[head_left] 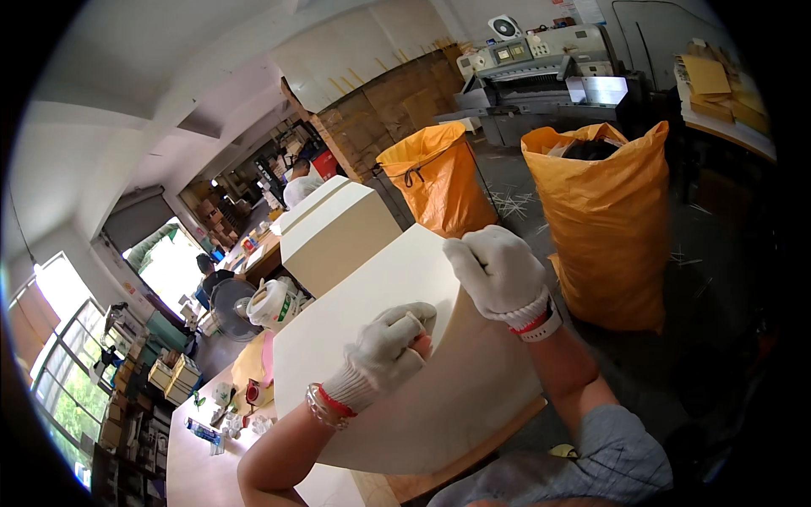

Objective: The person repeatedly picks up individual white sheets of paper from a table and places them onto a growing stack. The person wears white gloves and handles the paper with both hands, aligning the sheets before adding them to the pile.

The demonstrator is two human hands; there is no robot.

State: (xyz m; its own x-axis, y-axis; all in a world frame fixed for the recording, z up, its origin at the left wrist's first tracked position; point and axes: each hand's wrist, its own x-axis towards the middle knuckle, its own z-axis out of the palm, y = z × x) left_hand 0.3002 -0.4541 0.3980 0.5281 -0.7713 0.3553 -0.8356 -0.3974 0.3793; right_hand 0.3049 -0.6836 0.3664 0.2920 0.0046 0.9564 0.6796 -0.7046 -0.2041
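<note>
A large stack of cream-white paper sheets lies in front of me, its near side curving where the top sheets bend up. My left hand, in a white knitted glove, is closed at the inner side of that bend, with a bare fingertip showing. Higher and to the right, my right hand, gloved likewise, makes a fist at the right edge of the bent paper. Its fingers hide how much paper is gripped.
Behind the stack stands a tall block of paper. Two orange sacks, one open and one full, stand right. A grey machine is farther back. Left are a pink-topped table, a fan and two people.
</note>
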